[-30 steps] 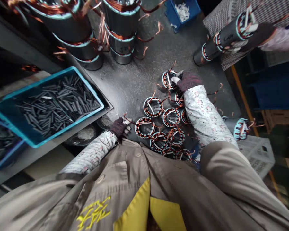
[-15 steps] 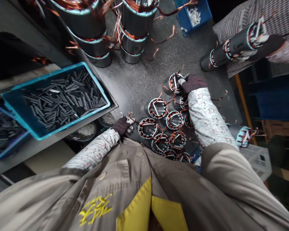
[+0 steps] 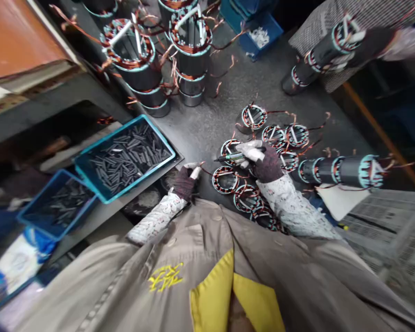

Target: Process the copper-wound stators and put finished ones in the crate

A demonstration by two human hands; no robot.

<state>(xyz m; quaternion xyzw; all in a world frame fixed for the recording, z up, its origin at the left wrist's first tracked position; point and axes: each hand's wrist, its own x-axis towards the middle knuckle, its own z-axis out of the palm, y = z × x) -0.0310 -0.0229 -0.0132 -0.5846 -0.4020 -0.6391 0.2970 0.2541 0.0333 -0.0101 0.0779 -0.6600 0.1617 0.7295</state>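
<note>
- My gloved right hand (image 3: 259, 159) has its grip clamped on a dark marker pen (image 3: 233, 157), over the copper-wound stator rings (image 3: 224, 180) standing on the floor.
- My gloved left hand (image 3: 186, 180) rests curled beside them; I cannot tell its grip.

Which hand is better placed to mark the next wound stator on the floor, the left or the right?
The right hand, probably. It grips the marker pen with the tip over the cluster of stators. The left hand is curled beside the cluster, at its left edge, with no tool visible.
</note>
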